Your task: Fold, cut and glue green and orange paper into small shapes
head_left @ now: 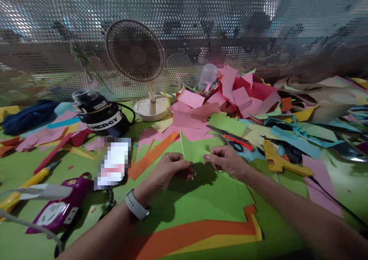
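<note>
A small piece of light green paper (pixel 193 149), with an upright folded-looking edge on its left, is pinched between both hands. My left hand (pixel 173 167) grips its lower left corner, thumb on top, with a watch on the wrist. At the right edge, my right hand (pixel 225 159) holds it between thumb and fingers. Beneath the hands lies a larger green sheet (pixel 201 202), stacked over orange paper (pixel 184 231) and yellow paper (pixel 224 244). Behind my right hand rest scissors (pixel 234 142) and a red-and-black cutter (pixel 240 139).
A yellow glue gun (pixel 280 160) with a cord lies at right. Pink and red paper scraps (pixel 201 110) are heaped at the back beside a fan (pixel 149 108). On the left are a dark bottle (pixel 103 116), a blurred-out phone (pixel 113 164) and a purple power strip (pixel 61 210).
</note>
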Tool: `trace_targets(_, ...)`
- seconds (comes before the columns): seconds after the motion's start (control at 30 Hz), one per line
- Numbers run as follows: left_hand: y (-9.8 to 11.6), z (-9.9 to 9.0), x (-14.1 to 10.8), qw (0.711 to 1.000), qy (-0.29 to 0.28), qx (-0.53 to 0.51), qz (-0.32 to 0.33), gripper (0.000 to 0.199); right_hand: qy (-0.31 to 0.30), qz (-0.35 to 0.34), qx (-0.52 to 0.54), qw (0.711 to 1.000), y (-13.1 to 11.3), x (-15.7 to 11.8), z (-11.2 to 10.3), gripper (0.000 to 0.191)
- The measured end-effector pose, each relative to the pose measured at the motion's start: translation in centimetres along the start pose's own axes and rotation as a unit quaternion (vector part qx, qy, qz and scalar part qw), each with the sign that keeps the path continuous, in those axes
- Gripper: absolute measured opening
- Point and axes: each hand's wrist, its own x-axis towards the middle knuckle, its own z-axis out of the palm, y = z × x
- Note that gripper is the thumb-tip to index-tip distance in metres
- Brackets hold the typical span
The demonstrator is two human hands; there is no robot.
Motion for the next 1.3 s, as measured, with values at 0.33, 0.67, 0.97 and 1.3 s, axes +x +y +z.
trace_targets(0.33, -0.2, 1.0, -0.5, 0.998, -0.015, 0.057, 0.031, 0.026, -0.054, 0.113, 0.057, 0.990, -1.0, -0.5, 0.8, 0.031)
trace_targets(0.67, 0.1, -0.6, 0.3, 0.999, -0.011, 0.029, 0.033, 0.030, -0.046, 0.103, 0.068, 0.991, -1.3, 0.0, -0.4, 0.027)
trace_targets(0.97, 1.4, -2.3, 0.7, 0.997, 0.007, 0.021, 0.077, 0.020, 0.055, 0.046, 0.073, 0.995, -2.2, 0.8, -2.7, 0.018)
trace_targets(1.3, 1.6, -2.7, 0.5, 0.984, -0.071, 0.054, 0.155, 0.017, 0.094, -0.068, 0.019, 0.993, -7.2, 2.8, -2.9, 0.024)
